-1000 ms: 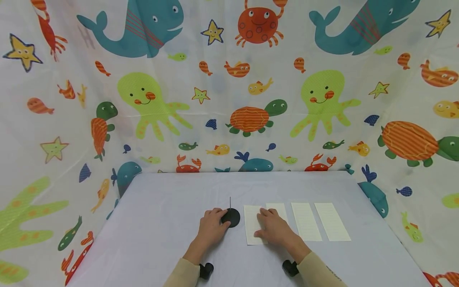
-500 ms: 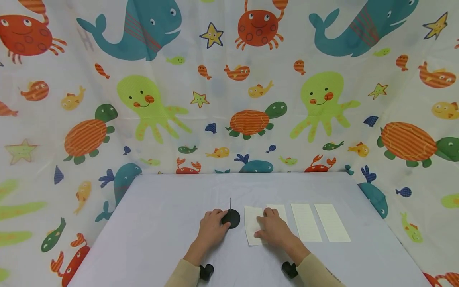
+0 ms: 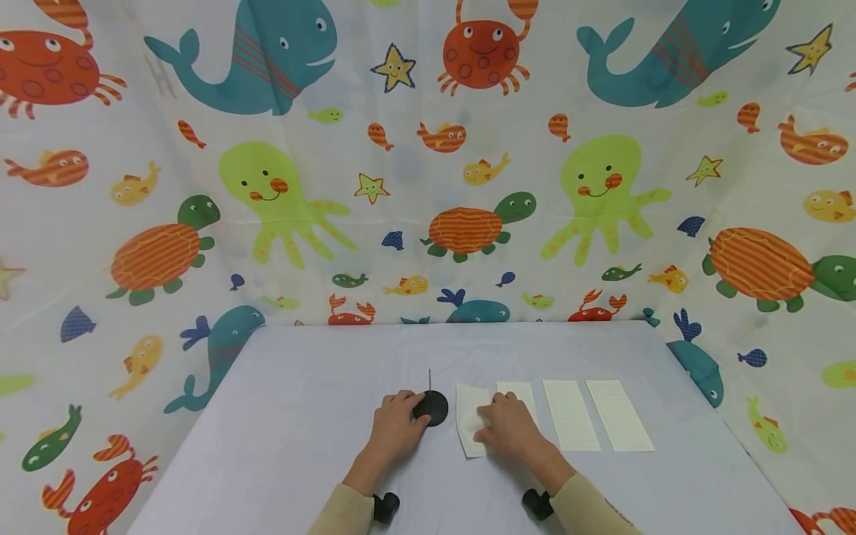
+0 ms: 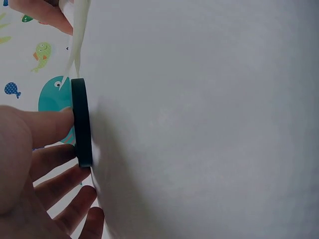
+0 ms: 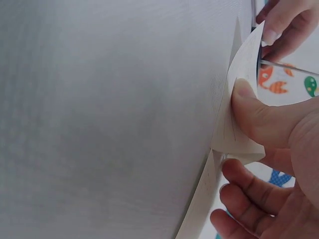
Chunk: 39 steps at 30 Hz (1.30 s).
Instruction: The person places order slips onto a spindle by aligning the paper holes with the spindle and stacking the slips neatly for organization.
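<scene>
- Lower centre of the head view: our left hand (image 3: 394,429) rests on the grey table (image 3: 287,438), fingers loosely curved with the tips against the near left edge of the black round base (image 3: 431,406).
- Left wrist view shows it closer: the thumb and fingers (image 4: 47,127) press on the disc's rim (image 4: 81,122), slightly spread, not wrapped round it.
- A thin pin (image 3: 429,377) stands upright from the base, pointing straight up the frame.
- Just right of it, our right hand (image 3: 510,426) lies over the leftmost paper slip (image 3: 470,427).
- Right wrist view: thumb and fingers pinch that slip (image 5: 239,112), its near part curled up off the table; other fingers loosely spread below.
- The slip's long axis runs near to far, from us toward the curtain; its far end stays flat.
- Mid frame, right of the hand: three more slips in a row, second slip (image 3: 518,391) partly hidden by the hand, third slip (image 3: 571,414), fourth slip (image 3: 619,414), all lying flat, long axes near to far, slightly apart.
- Far: sea-animal curtain (image 3: 468,186) behind and at both sides of the table.
</scene>
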{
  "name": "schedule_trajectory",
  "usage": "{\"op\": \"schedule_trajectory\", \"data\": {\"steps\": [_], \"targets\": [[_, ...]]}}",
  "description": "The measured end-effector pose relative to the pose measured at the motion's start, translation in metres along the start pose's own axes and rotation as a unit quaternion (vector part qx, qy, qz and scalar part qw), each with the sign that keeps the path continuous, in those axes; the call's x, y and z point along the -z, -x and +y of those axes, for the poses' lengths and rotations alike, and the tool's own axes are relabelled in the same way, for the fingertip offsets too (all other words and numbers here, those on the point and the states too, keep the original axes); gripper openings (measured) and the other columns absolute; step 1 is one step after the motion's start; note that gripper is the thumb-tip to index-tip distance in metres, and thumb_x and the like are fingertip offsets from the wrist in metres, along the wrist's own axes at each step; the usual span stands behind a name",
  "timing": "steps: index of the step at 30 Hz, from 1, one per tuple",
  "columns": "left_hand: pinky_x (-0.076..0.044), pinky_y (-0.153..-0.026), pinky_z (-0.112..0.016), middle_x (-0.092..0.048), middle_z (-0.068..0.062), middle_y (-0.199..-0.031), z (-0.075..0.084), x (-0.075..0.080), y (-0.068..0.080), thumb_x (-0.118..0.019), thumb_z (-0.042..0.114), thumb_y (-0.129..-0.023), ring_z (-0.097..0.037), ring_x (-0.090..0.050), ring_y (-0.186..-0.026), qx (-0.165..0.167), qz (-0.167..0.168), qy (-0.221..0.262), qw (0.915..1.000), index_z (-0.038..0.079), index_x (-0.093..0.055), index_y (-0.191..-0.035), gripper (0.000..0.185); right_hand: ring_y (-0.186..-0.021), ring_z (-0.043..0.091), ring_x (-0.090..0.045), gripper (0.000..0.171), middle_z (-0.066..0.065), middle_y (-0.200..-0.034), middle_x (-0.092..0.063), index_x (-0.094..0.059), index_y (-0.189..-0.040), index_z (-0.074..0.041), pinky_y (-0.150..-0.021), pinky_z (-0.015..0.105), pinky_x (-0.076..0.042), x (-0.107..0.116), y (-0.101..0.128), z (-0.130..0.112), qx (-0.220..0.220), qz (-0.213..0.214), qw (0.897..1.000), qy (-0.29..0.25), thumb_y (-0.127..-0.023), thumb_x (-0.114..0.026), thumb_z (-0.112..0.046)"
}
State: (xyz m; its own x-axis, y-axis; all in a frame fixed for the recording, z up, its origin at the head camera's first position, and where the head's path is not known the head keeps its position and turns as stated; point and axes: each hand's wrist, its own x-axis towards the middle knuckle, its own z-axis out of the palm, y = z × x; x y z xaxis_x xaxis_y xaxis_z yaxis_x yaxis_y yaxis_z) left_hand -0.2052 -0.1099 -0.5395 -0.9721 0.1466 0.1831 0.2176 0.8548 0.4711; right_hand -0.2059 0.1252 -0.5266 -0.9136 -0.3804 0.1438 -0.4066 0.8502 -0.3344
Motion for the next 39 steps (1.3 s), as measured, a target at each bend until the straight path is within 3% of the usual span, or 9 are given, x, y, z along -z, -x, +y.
{"op": "schedule_trajectory", "data": {"steps": [8, 12, 20, 26, 34, 39], "targets": [[-0.046, -0.09, -0.056, -0.062, -0.014, -0.128, -0.0015, -0.0021, -0.0003, -0.072, 0.026, -0.094, -0.039, -0.053, -0.118, 0.004, -0.003, 0.001, 1.0, 0.004, -0.067, -0.131, 0.043, -0.082, 0.029, -0.058, 0.036, 0.013, -0.09, -0.065, -0.077, -0.104, 0.002, -0.072, 0.043, -0.049, -0.0027, -0.0024, -0.0033, -0.025, 0.011, 0.998, -0.065, -0.071, -0.088, -0.01], [-0.046, -0.09, -0.056, -0.062, -0.014, -0.128, -0.0017, -0.0031, 0.0004, -0.072, 0.026, -0.094, -0.04, -0.053, -0.118, 0.004, -0.003, -0.001, 1.0, 0.004, -0.067, -0.131, 0.043, -0.083, 0.024, -0.058, 0.031, 0.012, -0.093, -0.065, -0.076, -0.105, 0.004, -0.075, 0.041, -0.051, -0.0026, -0.0016, -0.0053, -0.046, 0.018, 0.994, -0.1, -0.076, -0.083, -0.004], [-0.046, -0.091, -0.057, -0.062, -0.015, -0.127, -0.0012, -0.0041, 0.0011, -0.072, 0.026, -0.094, -0.04, -0.053, -0.118, 0.005, -0.001, -0.008, 1.0, 0.004, -0.067, -0.13, 0.043, -0.079, 0.017, -0.05, 0.026, 0.004, -0.086, -0.059, -0.073, -0.106, 0.002, -0.069, 0.033, -0.046, -0.003, -0.001, -0.0038, -0.083, 0.022, 0.975, -0.206, -0.081, -0.077, 0.001], [-0.046, -0.091, -0.056, -0.062, -0.014, -0.128, -0.0012, -0.004, 0.0008, -0.073, 0.026, -0.093, -0.039, -0.053, -0.118, 0.007, 0.0, -0.013, 0.9999, 0.005, -0.066, -0.131, 0.044, -0.08, 0.017, -0.053, 0.027, 0.007, -0.095, -0.063, -0.073, -0.108, -0.001, -0.067, 0.032, -0.047, -0.0016, -0.0017, -0.0024, -0.103, 0.025, 0.96, -0.26, -0.082, -0.076, 0.0], [-0.045, -0.092, -0.056, -0.062, -0.014, -0.128, 0.0018, -0.0003, 0.0006, -0.073, 0.026, -0.093, -0.039, -0.053, -0.119, 0.009, -0.002, -0.007, 0.9999, 0.005, -0.066, -0.131, 0.044, -0.074, 0.015, -0.057, 0.029, 0.012, -0.106, -0.068, -0.073, -0.112, -0.002, -0.058, 0.029, -0.048, -0.0016, -0.0016, -0.0002, -0.112, 0.041, 0.946, -0.301, -0.083, -0.074, -0.002], [-0.046, -0.092, -0.057, -0.062, -0.014, -0.128, 0.0018, 0.0007, -0.0009, -0.072, 0.026, -0.093, -0.039, -0.053, -0.118, 0.007, -0.004, -0.007, 0.9999, 0.005, -0.066, -0.131, 0.044, -0.074, 0.014, -0.057, 0.028, 0.01, -0.106, -0.068, -0.074, -0.11, -0.003, -0.059, 0.026, -0.048, 0.0003, -0.0006, 0.0003, -0.114, 0.056, 0.941, -0.315, -0.082, -0.074, -0.001]]}}
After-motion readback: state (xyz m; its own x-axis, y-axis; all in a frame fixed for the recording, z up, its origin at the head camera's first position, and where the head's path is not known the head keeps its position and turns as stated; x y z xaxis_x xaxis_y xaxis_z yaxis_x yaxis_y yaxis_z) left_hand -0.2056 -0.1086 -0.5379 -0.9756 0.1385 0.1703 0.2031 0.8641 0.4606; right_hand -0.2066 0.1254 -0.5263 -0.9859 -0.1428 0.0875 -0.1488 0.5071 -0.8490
